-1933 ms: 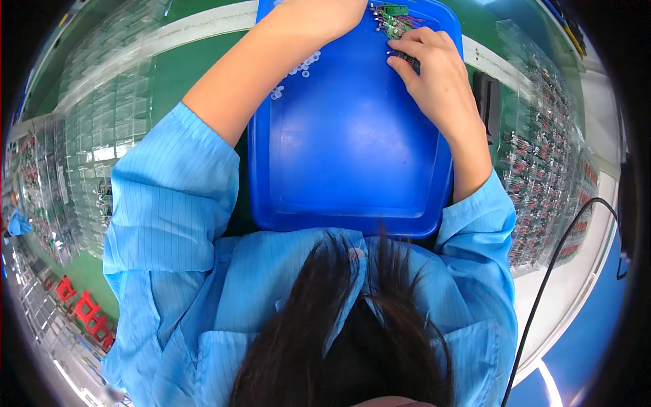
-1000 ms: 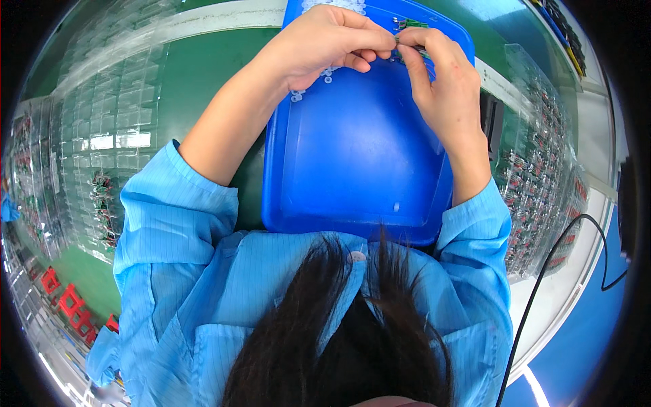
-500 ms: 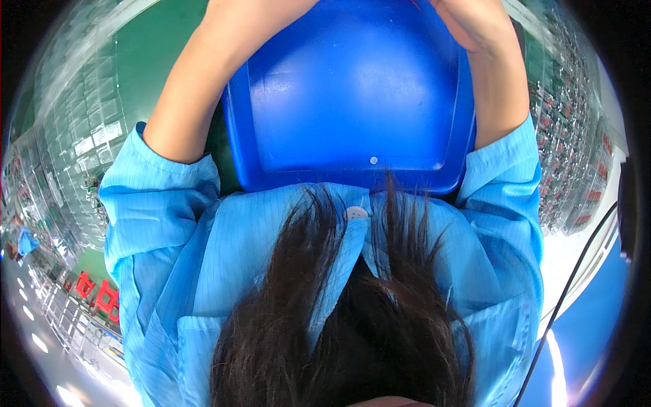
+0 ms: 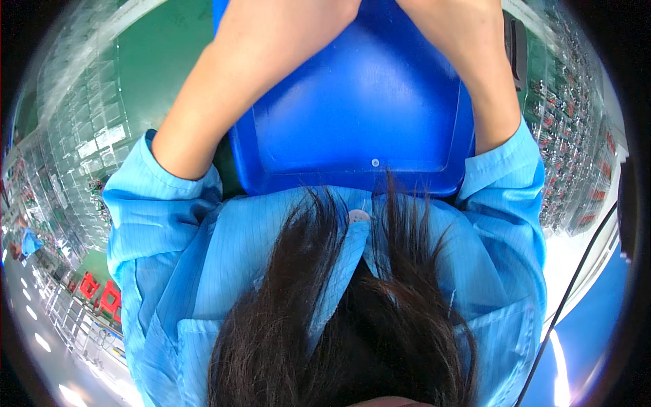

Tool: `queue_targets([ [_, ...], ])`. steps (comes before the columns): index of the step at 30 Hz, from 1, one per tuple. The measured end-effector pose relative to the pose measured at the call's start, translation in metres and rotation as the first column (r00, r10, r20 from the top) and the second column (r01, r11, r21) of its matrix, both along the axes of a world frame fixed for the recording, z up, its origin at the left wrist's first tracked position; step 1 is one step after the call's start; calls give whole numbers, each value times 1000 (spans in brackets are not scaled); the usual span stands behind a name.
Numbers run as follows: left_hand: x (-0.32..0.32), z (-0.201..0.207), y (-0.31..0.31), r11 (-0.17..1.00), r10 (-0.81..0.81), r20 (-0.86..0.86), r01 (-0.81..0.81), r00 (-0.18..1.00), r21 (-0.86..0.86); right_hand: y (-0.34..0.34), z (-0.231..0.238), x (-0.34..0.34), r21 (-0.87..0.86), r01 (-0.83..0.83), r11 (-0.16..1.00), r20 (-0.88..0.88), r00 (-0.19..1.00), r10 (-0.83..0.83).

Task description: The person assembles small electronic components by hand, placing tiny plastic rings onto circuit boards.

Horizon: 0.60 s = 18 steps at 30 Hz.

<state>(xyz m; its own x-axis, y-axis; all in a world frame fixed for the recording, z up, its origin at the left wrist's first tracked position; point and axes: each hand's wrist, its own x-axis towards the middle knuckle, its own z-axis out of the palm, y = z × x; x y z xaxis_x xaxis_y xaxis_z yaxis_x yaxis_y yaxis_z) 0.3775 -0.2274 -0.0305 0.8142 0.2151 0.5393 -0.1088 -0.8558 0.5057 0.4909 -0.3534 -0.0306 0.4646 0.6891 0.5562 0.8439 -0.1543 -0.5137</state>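
Observation:
A shallow blue plastic tray (image 4: pixel 352 108) lies in front of my chest, with a small whitish round piece (image 4: pixel 375 163) near its close edge. Over the tray's far part, at the top of the view, are my left hand (image 4: pixel 308 20) and my right hand (image 4: pixel 444 24). Both are cut off by the upper edge, so their fingers are out of sight. Whether either one holds anything cannot be seen. The two wrists angle inward toward each other above the tray.
Clear plastic blister trays (image 4: pixel 88 129) cover the green tabletop (image 4: pixel 156 74) on the left. More clear trays with small red and metallic parts (image 4: pixel 566 136) are stacked at right, near a dark object (image 4: pixel 517 54). A black cable (image 4: pixel 569 285) runs down the right; red stools (image 4: pixel 102 295) stand lower left.
Both hands have come closer toward my body and nearer each other, so more of them shows. A thin red bit seen by the right hand earlier is out of sight now.

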Motion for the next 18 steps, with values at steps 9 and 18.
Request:
queue_targets([
  [9, 23, -33, 32, 196, -373, -12, 66, 928, -978, -14, -58, 67, 575, -458, 677, -680, 193, 708],
  [18, 18, -37, 38, 77, -409, 6, 41, 913, -996, -13, -12, 39, 10, -248, 969, -831, 537, 147],
])
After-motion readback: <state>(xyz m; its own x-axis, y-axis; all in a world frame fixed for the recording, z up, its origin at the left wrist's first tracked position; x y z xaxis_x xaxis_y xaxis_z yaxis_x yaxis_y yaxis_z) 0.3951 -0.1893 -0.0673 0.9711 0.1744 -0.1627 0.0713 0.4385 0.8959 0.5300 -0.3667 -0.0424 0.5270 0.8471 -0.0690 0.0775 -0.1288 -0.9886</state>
